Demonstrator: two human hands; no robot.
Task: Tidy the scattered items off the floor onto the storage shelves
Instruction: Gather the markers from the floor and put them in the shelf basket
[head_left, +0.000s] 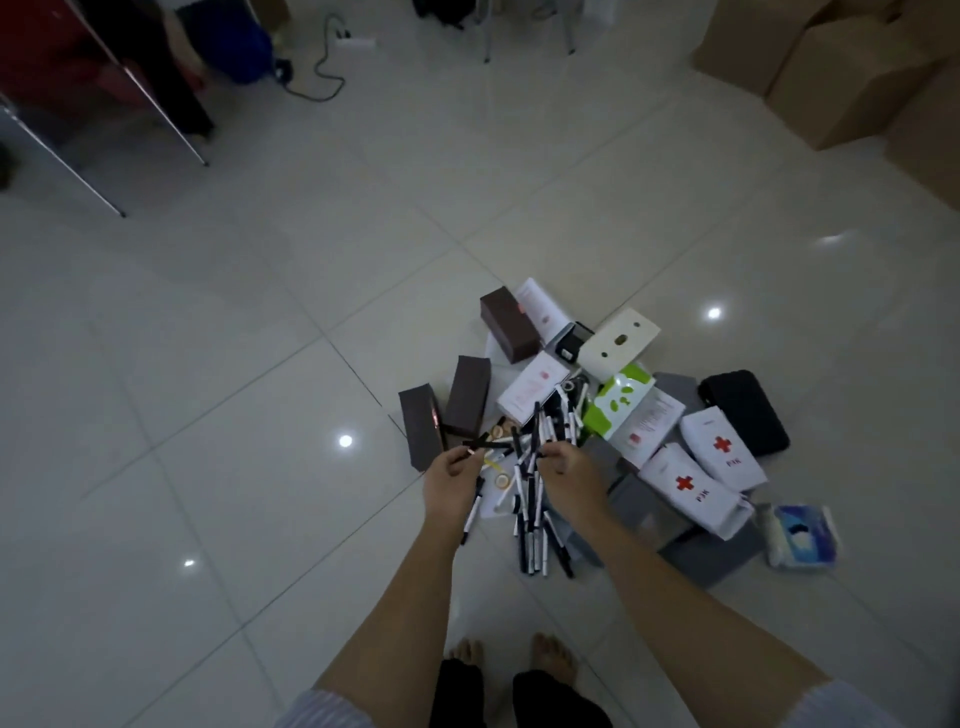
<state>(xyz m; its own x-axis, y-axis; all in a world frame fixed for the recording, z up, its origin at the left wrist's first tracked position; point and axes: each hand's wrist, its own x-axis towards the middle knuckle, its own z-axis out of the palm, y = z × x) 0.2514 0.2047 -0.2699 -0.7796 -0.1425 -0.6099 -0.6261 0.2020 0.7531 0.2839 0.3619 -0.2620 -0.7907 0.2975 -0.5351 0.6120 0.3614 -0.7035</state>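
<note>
Feet: two bare feet (511, 659) stand on the tiled floor (208, 415), at the near edge of the view.
Left hand: the left hand (451, 486) reaches down over the pile, fingers curled, pinching a black-and-white pen (474, 510) that hangs below the palm.
Right hand: the right hand (570, 480) hovers just beside it, fingers curled round several pens at the top of the heap; the exact grip is blurred.
Pens: a loose heap of pens (532, 525) lies on the floor between and under both hands.
Right of the pens: two white first-aid pouches (704, 480) with red crosses, a blue tissue pack (802, 535).
Beyond the hands: three dark brown boxes (467, 397), a green-and-white packet (615, 402), a cream box (618, 344), a black case (745, 410).
Far right: cardboard cartons (852, 78), well apart from the pile.
</note>
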